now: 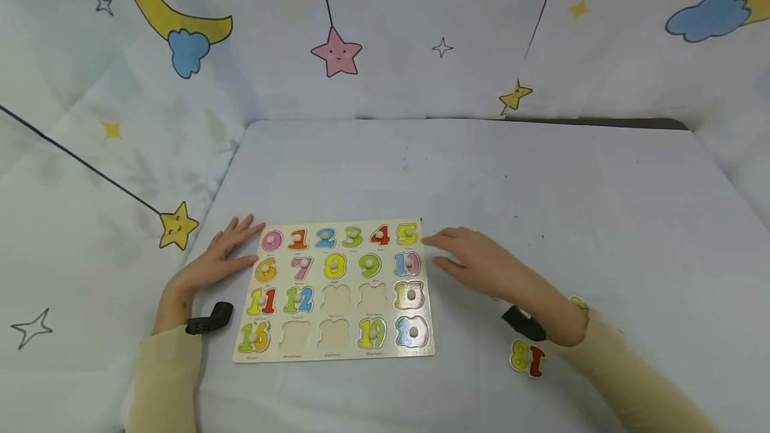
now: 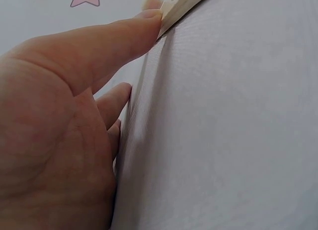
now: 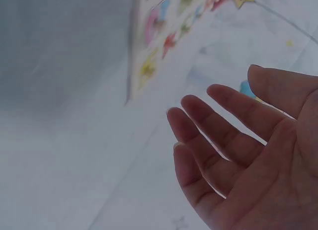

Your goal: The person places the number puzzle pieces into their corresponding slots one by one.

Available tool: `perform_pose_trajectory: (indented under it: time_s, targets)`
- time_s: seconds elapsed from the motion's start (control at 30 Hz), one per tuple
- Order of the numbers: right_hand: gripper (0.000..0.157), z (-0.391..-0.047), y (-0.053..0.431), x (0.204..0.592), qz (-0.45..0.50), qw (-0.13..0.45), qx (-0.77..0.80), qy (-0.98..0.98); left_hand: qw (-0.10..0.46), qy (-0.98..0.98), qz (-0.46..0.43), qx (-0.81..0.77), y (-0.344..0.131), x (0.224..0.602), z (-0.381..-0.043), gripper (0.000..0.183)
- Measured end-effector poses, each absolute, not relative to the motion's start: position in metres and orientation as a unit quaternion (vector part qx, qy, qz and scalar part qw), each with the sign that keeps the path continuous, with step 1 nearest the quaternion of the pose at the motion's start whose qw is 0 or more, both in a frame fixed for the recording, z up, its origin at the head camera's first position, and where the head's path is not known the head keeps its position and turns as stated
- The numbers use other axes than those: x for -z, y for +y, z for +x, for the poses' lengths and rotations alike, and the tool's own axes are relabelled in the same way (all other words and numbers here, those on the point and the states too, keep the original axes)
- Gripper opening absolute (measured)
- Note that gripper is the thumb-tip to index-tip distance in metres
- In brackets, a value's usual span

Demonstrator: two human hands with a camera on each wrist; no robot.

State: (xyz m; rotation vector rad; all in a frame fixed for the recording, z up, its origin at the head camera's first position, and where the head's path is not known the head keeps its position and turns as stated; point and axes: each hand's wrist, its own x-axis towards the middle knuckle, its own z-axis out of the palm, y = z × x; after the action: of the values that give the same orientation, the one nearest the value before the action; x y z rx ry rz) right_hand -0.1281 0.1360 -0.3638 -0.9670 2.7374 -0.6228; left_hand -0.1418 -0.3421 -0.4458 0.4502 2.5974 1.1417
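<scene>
A wooden number puzzle board lies on the white-covered table, with colourful knobbed number pieces set in it. Several recesses in its two lower rows show pale wood. My left hand is at the board's left side, fingers extended, with the thumb touching the edge in the left wrist view. Just off the upper right edge, my right hand hovers with relaxed, slightly spread fingers and nothing in its grasp, as the right wrist view confirms. A number 18 piece lies turned around below my right wrist.
Under the right forearm, another puzzle piece peeks out, mostly hidden. Black wrist cameras sit on both wrists. A patterned cloth backdrop with stars and moons rises behind and beside the table.
</scene>
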Motion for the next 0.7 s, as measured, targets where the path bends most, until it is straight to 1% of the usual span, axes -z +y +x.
perform_pose_trajectory:
  time_s: [0.13,0.33,0.5,0.7]
  targets:
    - [0.038,-0.127,0.187,0.368,-0.253,0.092,0.214,0.939,0.134,0.894,0.161,-0.397,-0.342,0.445,-0.142,0.063]
    - [0.041,-0.106,0.245,0.377,-0.188,0.109,0.225,0.950,0.138,0.894,0.156,-0.397,-0.341,0.446,-0.144,0.063]
    - [0.041,-0.091,0.271,0.389,-0.168,0.111,0.224,0.954,0.143,0.893,0.152,-0.398,-0.345,0.447,-0.143,0.064]
    - [0.041,-0.083,0.284,0.396,-0.146,0.101,0.239,0.955,0.143,0.892,0.154,-0.400,-0.345,0.448,-0.144,0.064]
